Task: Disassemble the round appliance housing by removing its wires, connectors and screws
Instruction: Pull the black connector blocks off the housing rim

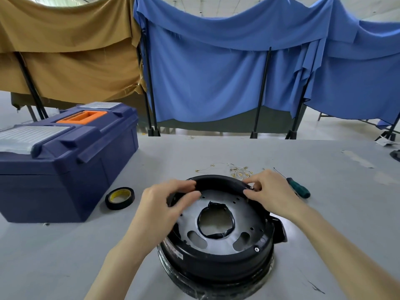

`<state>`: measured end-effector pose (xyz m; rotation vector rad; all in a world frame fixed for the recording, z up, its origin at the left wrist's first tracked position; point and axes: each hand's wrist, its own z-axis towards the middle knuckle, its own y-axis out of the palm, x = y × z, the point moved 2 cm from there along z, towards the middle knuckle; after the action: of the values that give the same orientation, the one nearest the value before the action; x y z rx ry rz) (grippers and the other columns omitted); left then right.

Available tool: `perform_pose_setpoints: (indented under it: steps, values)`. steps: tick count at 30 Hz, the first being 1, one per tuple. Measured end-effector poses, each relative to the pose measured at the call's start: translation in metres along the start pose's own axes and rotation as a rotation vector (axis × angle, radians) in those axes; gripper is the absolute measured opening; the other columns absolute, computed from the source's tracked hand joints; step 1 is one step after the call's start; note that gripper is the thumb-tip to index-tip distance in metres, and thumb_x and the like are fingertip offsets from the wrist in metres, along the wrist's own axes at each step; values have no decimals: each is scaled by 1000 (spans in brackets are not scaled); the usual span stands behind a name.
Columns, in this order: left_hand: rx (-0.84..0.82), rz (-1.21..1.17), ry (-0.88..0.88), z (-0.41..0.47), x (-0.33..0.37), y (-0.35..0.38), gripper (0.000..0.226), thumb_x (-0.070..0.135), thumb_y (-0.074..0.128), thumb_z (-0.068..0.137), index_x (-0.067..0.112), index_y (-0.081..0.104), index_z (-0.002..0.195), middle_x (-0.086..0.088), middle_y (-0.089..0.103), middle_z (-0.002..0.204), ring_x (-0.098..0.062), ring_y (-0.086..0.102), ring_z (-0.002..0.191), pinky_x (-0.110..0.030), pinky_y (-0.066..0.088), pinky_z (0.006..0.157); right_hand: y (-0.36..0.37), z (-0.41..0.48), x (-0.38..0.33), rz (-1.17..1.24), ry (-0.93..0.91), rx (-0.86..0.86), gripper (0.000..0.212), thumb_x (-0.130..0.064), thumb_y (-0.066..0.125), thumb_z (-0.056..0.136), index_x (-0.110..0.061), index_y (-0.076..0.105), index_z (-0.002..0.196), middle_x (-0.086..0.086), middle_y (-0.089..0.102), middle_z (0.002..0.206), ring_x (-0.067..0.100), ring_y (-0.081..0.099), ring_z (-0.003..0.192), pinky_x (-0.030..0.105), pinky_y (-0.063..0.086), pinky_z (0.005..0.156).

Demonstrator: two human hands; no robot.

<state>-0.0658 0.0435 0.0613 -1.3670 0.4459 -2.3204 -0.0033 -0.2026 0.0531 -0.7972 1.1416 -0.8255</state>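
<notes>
on the pale grey surface (pixel 216 152) in front of me sits the round black plastic appliance housing (pixel 218 252), open side up, its flat inner plate showing a large centre hole ringed in black tape and 2 oval slots. my left hand (pixel 164 204) has its fingers curled over the far-left part of the housing's raised rim, thumb inside, pinching that rim. my right hand (pixel 270 191) grips the far-right part of the same rim, fingertips closed beside a small silver screw (pixel 251 188). a 2nd silver screw (pixel 257 249) sits in the near-right edge of the plate. just beyond the housing lies a loose bunch of thin wires with brass connectors (pixel 236 169), clear of it on the surface. to the right of my right hand rests a green-handled screwdriver (pixel 296 187). to the left lies a roll of black tape with a yellow core (pixel 119 198), and beyond that a closed navy plastic toolbox with an orange handle (pixel 65 161). blue and tan cloths (pixel 216 72) hang behind.
</notes>
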Motion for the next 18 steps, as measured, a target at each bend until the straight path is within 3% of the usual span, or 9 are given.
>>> perform_pose_setpoints:
  steps: [3,5,6,8,11,13,15,16,18]
  values:
    - [-358,-92,55,-14,32,9,35,65,67,74,42,72,101,39,65,88,16,60,81,-2,40,70,-2,6,0,3,14,-29,27,-17,66,87,-27,73,110,-1,58,51,1,49,46,20,39,56]
    - [-532,127,207,-33,36,22,54,77,65,63,55,62,112,54,52,96,22,52,100,5,33,78,-4,9,-1,17,27,-50,23,-17,66,86,-27,76,104,1,62,53,7,48,48,25,44,62]
    - [-551,362,315,-41,34,29,60,85,60,59,59,60,112,55,51,98,23,49,106,7,31,82,-5,10,-1,21,37,-59,21,-17,66,86,-27,76,102,3,67,56,11,53,52,27,47,65]
    - [-529,674,451,-48,36,39,63,94,50,54,52,71,96,42,63,94,17,58,101,-3,44,85,-7,11,-1,24,61,-74,20,-18,68,86,-26,76,103,4,72,66,18,63,66,30,51,72]
    - [-505,697,489,-49,32,48,60,89,56,56,34,75,72,28,70,78,11,66,88,-11,51,81,-7,10,0,44,81,-66,21,-18,69,85,-28,76,102,2,73,69,20,66,72,33,55,76]
    - [-528,729,469,-46,30,46,59,86,52,63,32,75,71,26,69,73,12,65,87,-13,48,84,-7,9,0,83,77,-68,17,-21,71,85,-30,77,97,2,74,71,20,68,72,35,57,74]
    - [-514,738,452,-46,28,46,60,82,39,71,33,73,70,26,68,71,14,64,84,-13,39,88,-11,6,4,252,100,-65,5,-29,72,85,-29,77,87,-1,73,69,16,67,63,27,55,57]
    - [-495,760,423,-44,30,44,63,81,30,73,34,72,68,27,67,70,14,64,80,-12,35,88,-13,5,7,380,125,-66,12,-35,71,86,-26,77,80,-3,70,64,13,62,54,21,50,49]
    - [-420,724,401,-40,37,36,63,80,25,74,37,72,72,28,67,74,11,63,81,-7,28,88,-18,1,15,612,218,-60,30,-42,64,89,-16,77,81,-3,69,61,11,57,46,16,45,45]
